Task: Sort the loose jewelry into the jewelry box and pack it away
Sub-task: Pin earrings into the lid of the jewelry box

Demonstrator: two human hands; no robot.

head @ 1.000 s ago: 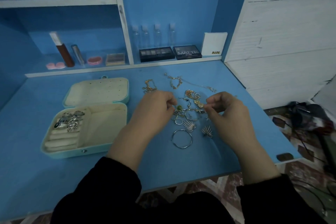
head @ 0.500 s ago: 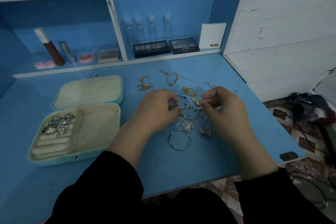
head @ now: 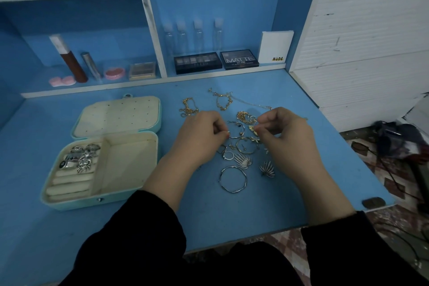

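Not much has moved in the last sec. Both hands are still parked over the heap of loose gold and silver jewelry [head: 241, 144], mid-desk toward the right edge, and nothing has crossed to the box.

L hand [head: 202, 139] has its fingers curled in, thumb & forefinger pinching sth tiny on the heap's left side. R hand [head: 287, 139] is curled the same way, pinching among the gold bits on the heap's far-right side. Can't tell which piece each one has, too small. A thin silver hoop [head: 236, 128] lies btw the two sets of fingertips, so my guess is they're teasing pieces apart.

The mint-green jewelry box w/ cream lining [head: 99, 202] sits open near the front-left corner of the blue desk [head: 69, 239], well apart from the heap. Contents same as before: silver rings [head: 81, 158] bunched on the ring rolls at its left side.

Still out:
- a large wavy silver bangle [head: 232, 191], nearest the front edge
- two silver fan-shaped earrings [head: 243, 161], just beyond it
- gold chains [head: 188, 108], toward the back edge

So sorting looks early-ish. Untangling seems to be the hold-up, and thin chains could snag if pulled.
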